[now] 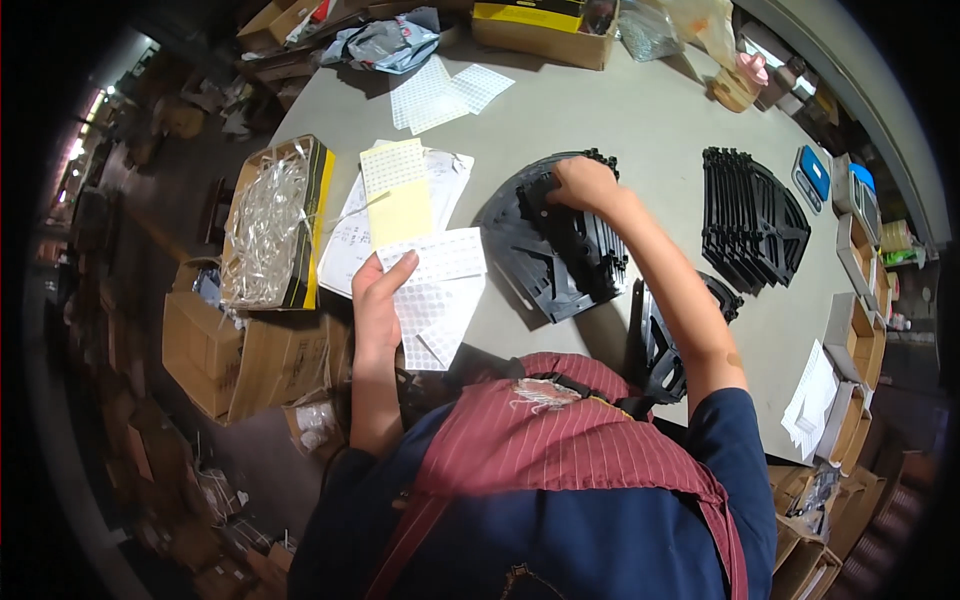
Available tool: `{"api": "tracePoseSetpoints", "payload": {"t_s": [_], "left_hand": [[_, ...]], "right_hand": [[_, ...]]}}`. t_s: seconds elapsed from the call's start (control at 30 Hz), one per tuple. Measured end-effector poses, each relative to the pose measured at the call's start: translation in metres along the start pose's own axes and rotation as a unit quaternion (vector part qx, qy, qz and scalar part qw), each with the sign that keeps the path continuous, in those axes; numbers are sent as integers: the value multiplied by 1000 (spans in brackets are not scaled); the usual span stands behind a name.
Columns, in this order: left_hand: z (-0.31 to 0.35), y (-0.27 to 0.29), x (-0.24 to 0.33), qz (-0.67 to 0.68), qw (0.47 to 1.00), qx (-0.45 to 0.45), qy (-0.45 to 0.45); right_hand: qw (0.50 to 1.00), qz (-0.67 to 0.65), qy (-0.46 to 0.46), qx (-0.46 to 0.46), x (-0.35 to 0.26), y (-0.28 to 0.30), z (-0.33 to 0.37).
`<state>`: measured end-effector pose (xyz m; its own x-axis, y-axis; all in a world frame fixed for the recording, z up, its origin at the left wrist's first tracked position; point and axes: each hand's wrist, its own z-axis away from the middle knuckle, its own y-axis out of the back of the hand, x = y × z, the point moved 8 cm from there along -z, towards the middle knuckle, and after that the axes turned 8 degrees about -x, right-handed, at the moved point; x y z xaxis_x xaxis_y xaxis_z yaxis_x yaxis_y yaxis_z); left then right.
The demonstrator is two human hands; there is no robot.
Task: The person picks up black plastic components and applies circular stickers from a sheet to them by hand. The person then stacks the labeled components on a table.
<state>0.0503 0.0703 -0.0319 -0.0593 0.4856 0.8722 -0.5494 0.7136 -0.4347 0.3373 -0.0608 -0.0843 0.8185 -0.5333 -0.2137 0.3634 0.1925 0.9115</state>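
Note:
My left hand [378, 295] is closed on several sheets of small round stickers [440, 262], with the thumb on top. A pale yellow sticker sheet [395, 190] reaches up from the same bunch, over papers with handwriting [345, 225]. My right hand [585, 186] is over a fanned stack of black plastic parts [560, 260] in the middle of the table. Its fingers are curled together against the upper part of the stack. Whatever sits between the fingertips is hidden. Below my right forearm lie more black plastic parts [665, 350], partly covered by the arm.
Another row of black parts [755, 215] stands at the right. On the left is a box of clear plastic strips [265, 230]. Loose sticker sheets [430, 95], a plastic bag [385, 42] and a carton [545, 45] lie at the far side. Small cardboard trays [855, 340] line the right edge.

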Motion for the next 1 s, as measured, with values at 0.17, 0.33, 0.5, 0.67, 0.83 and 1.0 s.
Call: {"api": "tracePoseSetpoints", "payload": {"t_s": [0.17, 0.33, 0.5, 0.67, 0.83, 1.0], "left_hand": [[-5, 6, 1, 10, 1000, 13, -7], [-16, 4, 6, 7, 998, 28, -48], [-20, -1, 11, -12, 997, 42, -62], [-19, -11, 7, -28, 996, 44, -71], [-13, -5, 9, -36, 994, 46, -97], [-19, 4, 2, -35, 994, 43, -90]], "right_hand": [[996, -10, 12, 86, -40, -10, 51], [977, -106, -20, 184, -38, -9, 62], [968, -25, -68, 241, -30, -19, 75], [961, -107, -55, 248, -20, -22, 85], [939, -208, -65, 267, -18, -12, 118], [892, -401, -57, 200, -6, -12, 142]]}}
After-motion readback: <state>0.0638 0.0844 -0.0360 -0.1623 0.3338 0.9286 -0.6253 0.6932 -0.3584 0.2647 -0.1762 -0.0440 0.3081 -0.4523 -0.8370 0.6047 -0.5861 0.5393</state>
